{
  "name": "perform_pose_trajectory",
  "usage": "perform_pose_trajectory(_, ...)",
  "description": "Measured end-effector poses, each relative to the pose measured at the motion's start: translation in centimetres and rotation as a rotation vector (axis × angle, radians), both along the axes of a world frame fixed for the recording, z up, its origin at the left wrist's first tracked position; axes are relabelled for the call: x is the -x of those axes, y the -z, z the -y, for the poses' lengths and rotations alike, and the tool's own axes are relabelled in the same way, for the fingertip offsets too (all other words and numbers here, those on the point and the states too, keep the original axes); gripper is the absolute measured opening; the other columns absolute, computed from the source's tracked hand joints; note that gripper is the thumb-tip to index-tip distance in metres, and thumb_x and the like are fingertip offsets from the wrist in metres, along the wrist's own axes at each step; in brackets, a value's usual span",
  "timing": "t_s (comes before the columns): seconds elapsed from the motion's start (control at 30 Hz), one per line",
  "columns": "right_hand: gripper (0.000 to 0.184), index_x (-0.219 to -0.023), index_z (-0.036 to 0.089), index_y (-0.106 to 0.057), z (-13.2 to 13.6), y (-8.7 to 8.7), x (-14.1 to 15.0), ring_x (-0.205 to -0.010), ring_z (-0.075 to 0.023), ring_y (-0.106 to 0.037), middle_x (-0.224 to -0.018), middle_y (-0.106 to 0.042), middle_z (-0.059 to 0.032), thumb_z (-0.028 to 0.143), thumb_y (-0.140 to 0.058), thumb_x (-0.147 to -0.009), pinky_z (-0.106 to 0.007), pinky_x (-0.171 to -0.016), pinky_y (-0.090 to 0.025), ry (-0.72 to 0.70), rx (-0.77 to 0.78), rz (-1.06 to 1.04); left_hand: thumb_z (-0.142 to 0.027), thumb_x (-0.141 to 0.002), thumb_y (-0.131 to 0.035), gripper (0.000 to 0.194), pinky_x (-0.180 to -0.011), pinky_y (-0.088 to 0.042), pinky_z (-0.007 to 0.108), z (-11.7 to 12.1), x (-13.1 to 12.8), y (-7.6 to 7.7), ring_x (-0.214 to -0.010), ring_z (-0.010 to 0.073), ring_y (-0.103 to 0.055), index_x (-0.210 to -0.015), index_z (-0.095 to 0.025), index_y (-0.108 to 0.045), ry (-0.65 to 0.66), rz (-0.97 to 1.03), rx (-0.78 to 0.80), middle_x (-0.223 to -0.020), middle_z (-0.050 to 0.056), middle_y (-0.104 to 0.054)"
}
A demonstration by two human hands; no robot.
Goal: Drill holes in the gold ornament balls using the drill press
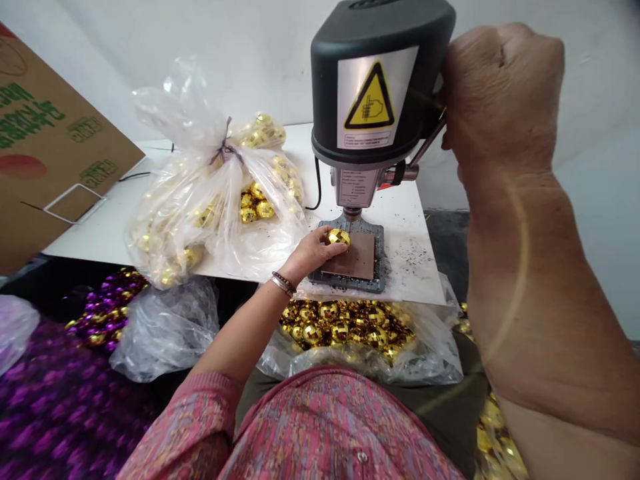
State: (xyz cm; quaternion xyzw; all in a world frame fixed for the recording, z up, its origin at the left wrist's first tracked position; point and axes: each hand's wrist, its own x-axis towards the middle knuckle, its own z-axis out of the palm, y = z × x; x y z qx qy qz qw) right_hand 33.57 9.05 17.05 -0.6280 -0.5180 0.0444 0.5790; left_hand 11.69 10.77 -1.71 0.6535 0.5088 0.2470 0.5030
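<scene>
My left hand (313, 253) holds a small gold mirror ball (339, 237) on a brown pad (355, 259), directly under the tip of a bench drill (373, 87). The pad lies on the drill's grey base plate (379, 257). The bit is thin and hard to make out against the ball. Raised high at the right, my right hand (503, 100) is a closed fist around the end of the drill's metal feed lever (427, 141). The fist hides the lever's end.
The drill stands on a white board (405, 280) scattered with dark specks. A tied plastic bag of gold balls (215, 200) sits to its left. Below are an open bag of gold balls (345, 330), purple balls (107, 310), and a cardboard box (50, 133) at far left.
</scene>
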Motion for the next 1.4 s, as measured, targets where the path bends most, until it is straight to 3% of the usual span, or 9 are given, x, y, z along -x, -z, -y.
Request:
perform_pose_trajectory(0.1,0.034,-0.069,0.013,-0.046,0.4,-0.4,0.6,-0.075,-0.0023,-0.04,-0.071,-0.033,0.0003,0.031,-0.045,-0.098,-0.02,-0.066,-0.03,0.097,0.049,-0.038,-0.035,-0.078,-0.088,0.057,-0.09,-0.053,0.034,0.0,-0.4,-0.2,-0.096,0.02,-0.069,-0.131,-0.019,-0.072,0.0,-0.079,-0.057,-0.111,0.007,-0.077)
perform_pose_trajectory(0.33,0.036,-0.08,0.012,-0.053,0.8,-0.6,0.7,-0.077,-0.0012,-0.041,-0.075,-0.035,0.0017,0.037,-0.036,-0.1,-0.021,-0.075,-0.03,0.057,0.07,0.003,-0.028,-0.071,-0.09,0.063,-0.093,-0.056,0.037,0.4,-1.6,-0.7,-0.096,0.0217,-0.069,-0.131,-0.021,-0.074,0.105,-0.16,-0.196,-0.111,0.006,-0.078)
perform_pose_trajectory(0.5,0.032,-0.071,0.016,-0.033,1.0,-1.0,1.2,-0.07,0.0015,-0.025,-0.073,-0.027,0.0034,0.028,-0.038,-0.101,-0.023,-0.073,-0.017,0.098,0.091,-0.059,-0.022,-0.069,-0.09,0.063,-0.097,-0.058,0.04,0.8,-2.0,-0.3,-0.106,0.0274,-0.071,-0.131,-0.019,-0.076,0.104,-0.17,-0.264,-0.116,0.01,-0.079)
perform_pose_trajectory(0.63,0.041,-0.068,0.017,-0.022,3.0,-0.7,2.3,-0.068,-0.0003,-0.018,-0.067,-0.02,0.0038,0.019,-0.046,-0.101,-0.023,-0.073,-0.022,0.144,0.019,0.005,-0.021,-0.07,-0.089,0.065,-0.094,-0.059,0.038,1.2,-2.2,-0.2,-0.101,0.0271,-0.072,-0.133,-0.018,-0.076,0.079,-0.144,-0.227,-0.111,0.008,-0.081)
perform_pose_trajectory(0.83,0.022,-0.076,0.021,-0.028,6.6,2.9,2.7,-0.067,-0.0058,-0.025,-0.072,-0.033,0.0011,0.028,-0.047,-0.086,-0.026,-0.075,-0.034,0.087,-0.094,0.205,-0.02,-0.07,-0.089,0.069,-0.094,-0.058,0.035,1.5,-2.4,-0.4,-0.102,0.0263,-0.073,-0.137,-0.017,-0.074,0.061,-0.174,-0.234,-0.112,0.008,-0.082)
perform_pose_trajectory(0.93,0.02,-0.077,0.022,-0.029,7.4,5.0,2.5,-0.064,-0.0065,-0.032,-0.071,-0.033,0.0008,0.034,-0.044,-0.081,-0.024,-0.071,-0.038,0.06,-0.128,0.248,-0.02,-0.073,-0.088,0.067,-0.095,-0.057,0.034,1.5,-2.4,-0.3,-0.102,0.026,-0.073,-0.138,-0.016,-0.074,0.076,-0.2,-0.236,-0.113,0.008,-0.081)
perform_pose_trajectory(1.2,0.016,-0.085,0.02,-0.049,7.6,8.9,1.9,-0.071,-0.009,-0.048,-0.076,-0.044,0.0002,0.036,-0.047,-0.089,-0.028,-0.078,-0.049,0.112,-0.194,0.337,-0.024,-0.074,-0.086,0.071,-0.09,-0.056,0.032,1.2,-2.2,0.7,-0.099,0.0242,-0.072,-0.143,-0.017,-0.07,0.106,-0.175,-0.254,-0.113,0.007,-0.081)
perform_pose_trajectory(1.4,0.017,-0.085,0.022,-0.046,7.0,11.2,1.8,-0.072,-0.0111,-0.049,-0.076,-0.045,-0.0009,0.038,-0.044,-0.092,-0.03,-0.077,-0.051,0.162,-0.248,0.315,-0.023,-0.074,-0.087,0.072,-0.091,-0.056,0.033,1.5,-2.3,0.7,-0.1,0.0247,-0.072,-0.143,-0.017,-0.07,0.077,-0.175,-0.24,-0.116,0.008,-0.081)
